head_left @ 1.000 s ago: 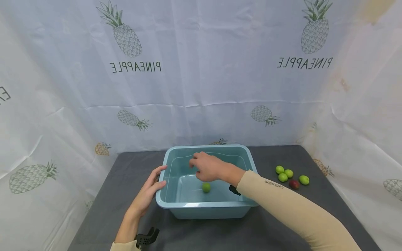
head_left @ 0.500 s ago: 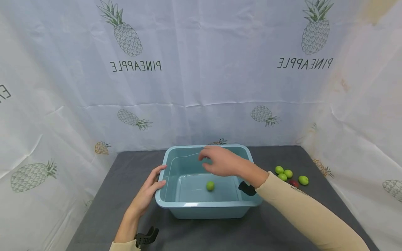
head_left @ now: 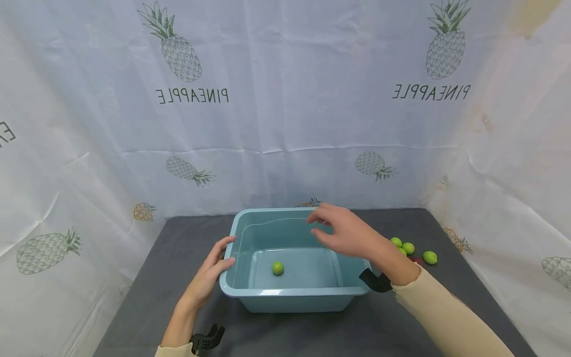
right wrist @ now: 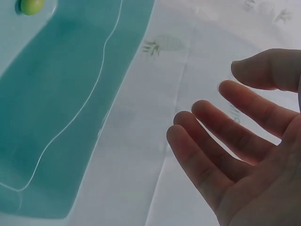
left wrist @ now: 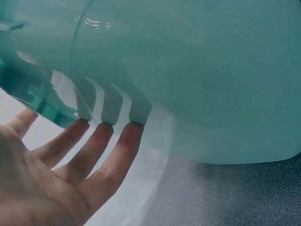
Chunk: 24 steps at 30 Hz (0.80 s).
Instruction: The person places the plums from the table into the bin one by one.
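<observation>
Green fruit (head_left: 277, 268) already in basin (head_left: 292, 303), left of middle; other fruits (head_left: 430, 257) remain outside near table's (head_left: 151, 297) right edge. Right hand (head_left: 348, 233) empty, fingers apart, above basin's far-right corner; left hand's (head_left: 208, 275) straight fingers touch left rim.

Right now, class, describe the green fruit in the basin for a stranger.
On the dark table stands a blue basin. Inside it, left of centre, sits one round green fruit. Unlike the other green fruits, outside to the basin's right, it lies alone.
</observation>
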Each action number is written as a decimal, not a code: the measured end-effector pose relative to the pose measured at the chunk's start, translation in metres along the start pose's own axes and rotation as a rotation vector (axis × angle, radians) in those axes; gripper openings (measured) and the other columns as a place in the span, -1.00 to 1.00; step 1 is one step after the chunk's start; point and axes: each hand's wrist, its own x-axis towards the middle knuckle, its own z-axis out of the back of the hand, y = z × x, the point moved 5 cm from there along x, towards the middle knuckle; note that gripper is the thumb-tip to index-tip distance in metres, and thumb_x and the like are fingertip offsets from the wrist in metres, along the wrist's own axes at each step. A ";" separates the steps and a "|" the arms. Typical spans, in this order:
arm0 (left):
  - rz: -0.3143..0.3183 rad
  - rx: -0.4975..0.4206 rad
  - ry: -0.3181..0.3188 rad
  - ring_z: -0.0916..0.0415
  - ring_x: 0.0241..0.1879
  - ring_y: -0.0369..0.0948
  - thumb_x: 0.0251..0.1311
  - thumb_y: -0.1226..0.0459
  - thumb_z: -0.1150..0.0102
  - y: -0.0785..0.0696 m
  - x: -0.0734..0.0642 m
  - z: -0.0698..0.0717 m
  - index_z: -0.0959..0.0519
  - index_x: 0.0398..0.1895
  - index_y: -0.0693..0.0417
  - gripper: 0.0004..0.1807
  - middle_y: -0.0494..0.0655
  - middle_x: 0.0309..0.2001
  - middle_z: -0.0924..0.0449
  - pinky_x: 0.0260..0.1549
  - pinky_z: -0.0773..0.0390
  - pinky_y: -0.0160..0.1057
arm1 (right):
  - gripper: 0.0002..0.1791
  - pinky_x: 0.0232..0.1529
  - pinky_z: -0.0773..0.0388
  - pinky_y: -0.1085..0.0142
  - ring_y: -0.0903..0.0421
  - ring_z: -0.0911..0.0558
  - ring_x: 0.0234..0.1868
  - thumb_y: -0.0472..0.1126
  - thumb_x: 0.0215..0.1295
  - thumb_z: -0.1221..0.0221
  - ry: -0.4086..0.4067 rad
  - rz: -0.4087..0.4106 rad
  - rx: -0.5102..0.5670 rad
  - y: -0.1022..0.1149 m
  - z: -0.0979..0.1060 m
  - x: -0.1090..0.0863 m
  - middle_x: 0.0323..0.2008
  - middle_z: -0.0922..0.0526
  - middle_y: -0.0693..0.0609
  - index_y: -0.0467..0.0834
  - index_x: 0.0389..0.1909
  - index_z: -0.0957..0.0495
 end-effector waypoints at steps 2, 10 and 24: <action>0.001 0.001 -0.001 -0.24 0.36 0.22 0.51 0.15 0.01 0.001 0.000 0.001 -0.17 0.52 -0.13 -0.44 0.17 0.48 -0.08 0.09 -0.43 0.08 | -0.75 0.05 -0.54 0.07 0.10 -0.60 -0.01 -0.19 0.42 -0.23 -0.024 -0.011 -0.005 -0.003 0.003 -0.007 -0.02 -0.60 0.14 -0.05 0.07 -0.62; 0.002 0.000 -0.004 -0.25 0.35 0.22 0.50 0.14 0.00 0.002 0.000 0.001 -0.18 0.51 -0.15 -0.43 0.17 0.47 -0.09 0.10 -0.44 0.12 | -0.79 -0.01 -0.57 0.09 0.05 -0.63 -0.05 -0.28 0.38 -0.25 -0.166 -0.001 0.023 -0.018 0.013 -0.031 -0.04 -0.65 0.14 -0.07 0.01 -0.64; 0.004 -0.001 0.001 -0.25 0.35 0.22 0.51 0.14 0.02 0.002 0.001 0.000 -0.16 0.52 -0.13 -0.43 0.18 0.47 -0.08 0.08 -0.45 0.04 | -0.80 -0.09 -0.59 0.10 0.11 -0.66 -0.15 -0.30 0.37 -0.27 -0.354 -0.088 -0.014 -0.052 0.023 -0.064 -0.08 -0.67 0.03 -0.10 -0.02 -0.65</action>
